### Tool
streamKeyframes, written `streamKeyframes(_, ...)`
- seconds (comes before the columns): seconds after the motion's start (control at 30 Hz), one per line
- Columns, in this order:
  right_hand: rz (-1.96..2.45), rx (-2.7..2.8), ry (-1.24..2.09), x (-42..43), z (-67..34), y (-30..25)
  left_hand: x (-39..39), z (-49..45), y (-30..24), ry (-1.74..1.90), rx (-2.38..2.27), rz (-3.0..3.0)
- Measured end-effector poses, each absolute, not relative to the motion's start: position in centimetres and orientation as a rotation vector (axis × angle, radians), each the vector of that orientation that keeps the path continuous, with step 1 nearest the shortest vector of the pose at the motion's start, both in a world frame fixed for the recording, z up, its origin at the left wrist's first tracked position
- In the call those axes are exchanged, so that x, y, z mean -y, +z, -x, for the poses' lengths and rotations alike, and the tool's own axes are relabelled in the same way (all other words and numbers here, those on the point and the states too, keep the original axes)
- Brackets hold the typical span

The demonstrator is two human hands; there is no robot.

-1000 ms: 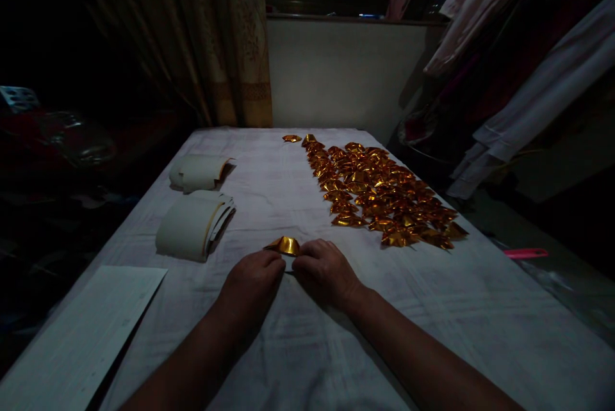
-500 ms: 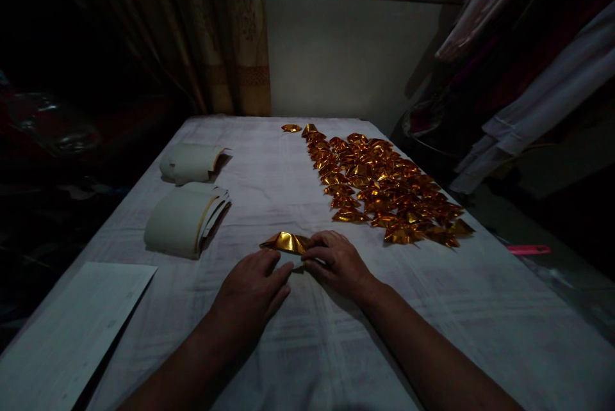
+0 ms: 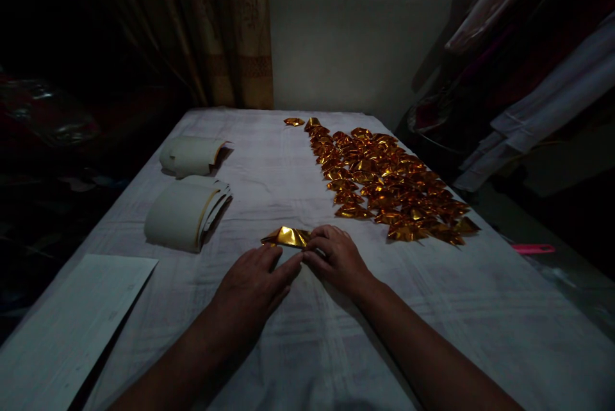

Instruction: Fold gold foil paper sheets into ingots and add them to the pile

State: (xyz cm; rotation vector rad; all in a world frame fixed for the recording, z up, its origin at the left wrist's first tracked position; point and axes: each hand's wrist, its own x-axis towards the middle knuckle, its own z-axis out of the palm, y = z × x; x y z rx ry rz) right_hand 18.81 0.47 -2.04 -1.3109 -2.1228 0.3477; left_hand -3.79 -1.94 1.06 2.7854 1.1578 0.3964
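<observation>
A piece of shiny gold foil paper (image 3: 291, 236), partly folded, lies on the cloth-covered surface between my hands. My left hand (image 3: 258, 276) presses along its near left side, the thumb reaching toward my right fingers. At the right end, my right hand (image 3: 336, 256) grips the foil paper with curled fingers, which hide that end. Just beyond and to the right, several finished-looking folded gold foil shapes (image 3: 353, 211) are spread in a large group. One folded shape (image 3: 294, 121) sits apart at the far edge.
Two curved stacks of pale paper, a nearer one (image 3: 177, 216) and a farther one (image 3: 192, 155), rest at left. A flat pale sheet (image 3: 81, 328) lies at the near left. Clothes (image 3: 552, 97) hang at right; a curtain (image 3: 235, 33) hangs behind. A pink object (image 3: 533, 248) is past the right edge.
My left thumb has moved right, up to my right fingers. The pale near flap of the foil paper no longer shows. The view has shifted slightly.
</observation>
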Motion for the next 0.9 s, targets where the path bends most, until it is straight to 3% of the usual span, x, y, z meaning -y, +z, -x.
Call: streamKeyframes(0.9,1.33,2.04,0.427,-0.8,-18.7,-1.6,1.7,4.0,0.2,0.469,-1.154,-2.825)
